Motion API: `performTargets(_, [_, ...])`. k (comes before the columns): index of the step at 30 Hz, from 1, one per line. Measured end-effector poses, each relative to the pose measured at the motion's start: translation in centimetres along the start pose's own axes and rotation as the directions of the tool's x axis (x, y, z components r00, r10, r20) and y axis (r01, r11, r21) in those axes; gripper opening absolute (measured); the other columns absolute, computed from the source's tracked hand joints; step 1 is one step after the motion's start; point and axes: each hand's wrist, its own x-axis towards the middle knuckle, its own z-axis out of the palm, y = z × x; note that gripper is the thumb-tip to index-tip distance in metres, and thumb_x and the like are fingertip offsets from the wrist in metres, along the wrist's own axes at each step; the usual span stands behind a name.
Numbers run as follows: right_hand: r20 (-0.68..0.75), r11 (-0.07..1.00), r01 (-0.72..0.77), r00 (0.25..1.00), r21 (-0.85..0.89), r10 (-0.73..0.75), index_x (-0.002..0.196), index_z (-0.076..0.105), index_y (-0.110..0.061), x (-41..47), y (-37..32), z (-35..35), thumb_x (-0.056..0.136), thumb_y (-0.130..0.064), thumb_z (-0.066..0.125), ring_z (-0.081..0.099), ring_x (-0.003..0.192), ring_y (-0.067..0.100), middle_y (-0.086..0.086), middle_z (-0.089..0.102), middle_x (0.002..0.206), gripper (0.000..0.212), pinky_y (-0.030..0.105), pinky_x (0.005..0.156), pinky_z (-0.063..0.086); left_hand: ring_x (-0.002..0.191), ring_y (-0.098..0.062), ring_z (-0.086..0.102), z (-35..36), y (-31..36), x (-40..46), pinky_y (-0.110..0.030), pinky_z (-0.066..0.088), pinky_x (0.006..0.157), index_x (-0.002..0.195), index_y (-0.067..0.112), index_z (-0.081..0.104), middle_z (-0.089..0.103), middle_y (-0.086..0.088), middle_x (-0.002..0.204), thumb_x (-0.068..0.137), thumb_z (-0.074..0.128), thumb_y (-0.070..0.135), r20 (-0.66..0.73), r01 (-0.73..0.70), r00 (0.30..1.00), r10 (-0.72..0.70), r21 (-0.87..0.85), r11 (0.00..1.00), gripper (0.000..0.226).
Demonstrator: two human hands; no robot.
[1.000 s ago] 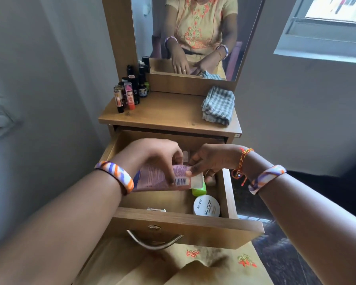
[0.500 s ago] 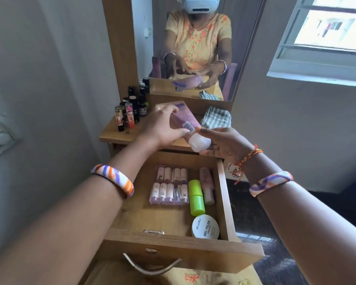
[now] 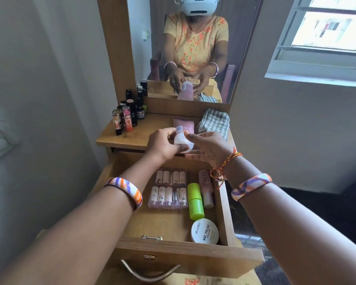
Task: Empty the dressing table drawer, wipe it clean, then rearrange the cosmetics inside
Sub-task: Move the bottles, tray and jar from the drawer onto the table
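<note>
Both hands point(image 3: 164, 144) point(image 3: 209, 148) grip pink tube point(image 3: 182, 133) — above open drawer point(image 3: 173, 227)

Pale grey walls point(image 3: 49, 79), bright window point(image 3: 327, 38) right, dark floor point(image 3: 316, 206).

Dressing table top point(image 3: 152, 130): wood-grain laminate, smooth, low sheen; drawer point(image 3: 193, 257) walls and floor the same finish; drawer handle point(image 3: 150, 274) curved metal, polished, with a small metal lock plate point(image 3: 150, 257) above it; tube point(image 3: 183, 132) soft matt pink plastic with a glossy translucent white cap; green bottle point(image 3: 195, 201) smooth plastic, satin; round tin point(image 3: 204, 231) with a glossy white printed lid; clear plastic case point(image 3: 168, 190) of small tubes, shiny; checked cloth point(image 3: 214, 122) woven, matt; mirror point(image 3: 193, 48) glass; bangles point(image 3: 127, 191) glossy; wrist thread point(image 3: 224, 165) braided fibre.
</note>
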Motion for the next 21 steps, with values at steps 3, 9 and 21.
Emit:
performTargets(3, [-0.080,0.994,0.008,0.997,-0.110,-0.017,0.094,0.048,-0.003,0.0,0.3,-0.1,0.084,-0.014,0.067,0.058,0.056,0.019,0.013,0.055,0.078,0.024,0.025,0.047,0.056,0.109,-0.018,0.061,0.1,-0.3,0.3,-0.023,0.044,0.092,0.128,0.005,0.056,0.063,-0.010,0.126,0.070,0.080,0.014,0.029,-0.012,1.000,0.010,0.053,0.999,0.064])
performTargets(9, [-0.126,0.994,0.025,0.991,-0.103,-0.038,0.112,0.048,0.000,-0.4,0.4,-1.1,0.084,-0.008,0.067,0.058,0.059,0.018,0.010,0.057,0.077,0.035,0.022,0.049,0.055,0.126,-0.014,0.051,0.8,0.0,1.1,-0.017,0.036,0.096,0.136,0.011,0.048,0.053,-0.004,0.138,0.073,0.078,0.025,0.078,-0.038,0.997,0.025,0.161,0.986,0.070])
performTargets(21, [-0.085,0.800,0.181,0.957,-0.571,-0.277,0.062,0.052,-0.015,-1.9,1.4,-2.3,0.072,-0.004,0.074,0.054,0.046,0.017,0.006,0.055,0.058,0.027,0.026,0.048,0.051,0.073,-0.015,0.050,2.6,-0.3,-0.9,-0.003,0.034,0.064,0.107,0.004,0.060,0.052,-0.003,0.096,0.065,0.078,0.009,-0.151,-0.236,0.953,0.262,0.170,0.957,0.046])
